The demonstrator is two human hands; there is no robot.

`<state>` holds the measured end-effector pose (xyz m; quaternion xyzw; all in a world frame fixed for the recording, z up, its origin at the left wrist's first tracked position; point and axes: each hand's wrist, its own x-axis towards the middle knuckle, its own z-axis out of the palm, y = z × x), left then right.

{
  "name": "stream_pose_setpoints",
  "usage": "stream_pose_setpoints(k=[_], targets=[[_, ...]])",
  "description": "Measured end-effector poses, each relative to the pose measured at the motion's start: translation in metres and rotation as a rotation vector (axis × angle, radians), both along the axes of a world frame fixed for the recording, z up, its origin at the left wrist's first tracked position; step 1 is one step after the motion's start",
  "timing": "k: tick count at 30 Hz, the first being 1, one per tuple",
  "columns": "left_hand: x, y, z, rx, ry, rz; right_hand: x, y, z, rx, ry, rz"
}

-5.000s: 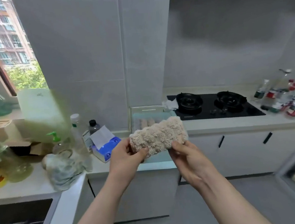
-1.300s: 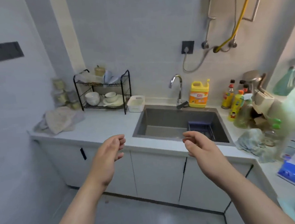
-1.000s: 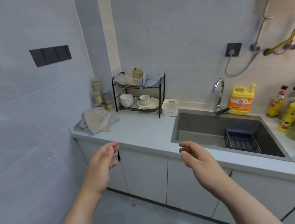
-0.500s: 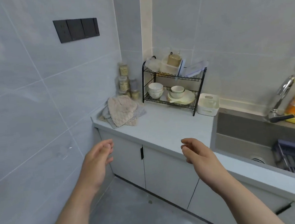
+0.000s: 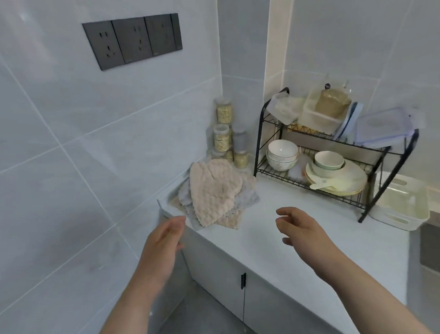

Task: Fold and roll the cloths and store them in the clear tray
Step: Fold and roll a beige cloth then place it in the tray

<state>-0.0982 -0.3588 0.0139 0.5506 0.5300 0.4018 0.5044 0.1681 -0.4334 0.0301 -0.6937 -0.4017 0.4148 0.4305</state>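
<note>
A loose pile of cloths lies in the left corner of the white counter (image 5: 285,240). A beige fluffy cloth (image 5: 213,191) is on top, with a grey cloth (image 5: 245,199) and another beige one under it. My left hand (image 5: 164,242) hangs just below and left of the pile, off the counter's end, fingers relaxed and holding nothing. My right hand (image 5: 300,226) hovers over the counter to the right of the pile, fingers loosely curled and empty. The clear tray is out of view.
A black wire dish rack (image 5: 372,178) with bowls, plates and plastic boxes stands right of the pile. Several small jars (image 5: 224,137) are stacked in the corner behind the cloths. A white plastic basket (image 5: 398,205) sits beside the sink edge. A tiled wall closes the left side.
The rolled beige cloth I held five seconds ago is gone from my hands. The view has swung left from the stove past the sink to the cloth pile, and both empty hands have come closer to it.
</note>
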Motion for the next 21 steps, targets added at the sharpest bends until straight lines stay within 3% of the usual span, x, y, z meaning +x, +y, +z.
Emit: stream_pose_setpoints(k=[8, 15, 18, 21], targets=[[0.019, 0.161, -0.049, -0.194, -0.039, 0.024, 0.014, 0.144, -0.038, -0.155, 0.054, -0.049], [0.049, 0.309, -0.104, -0.422, 0.058, -0.117, 0.028, 0.268, -0.081, -0.327, 0.271, -0.316], [0.06, 0.348, -0.135, -0.412, 0.242, -0.172, 0.032, 0.318, -0.104, -0.381, 0.266, -0.373], [0.077, 0.364, -0.142, -0.356, 0.278, -0.096, 0.029, 0.358, -0.125, -0.453, 0.215, -0.353]])
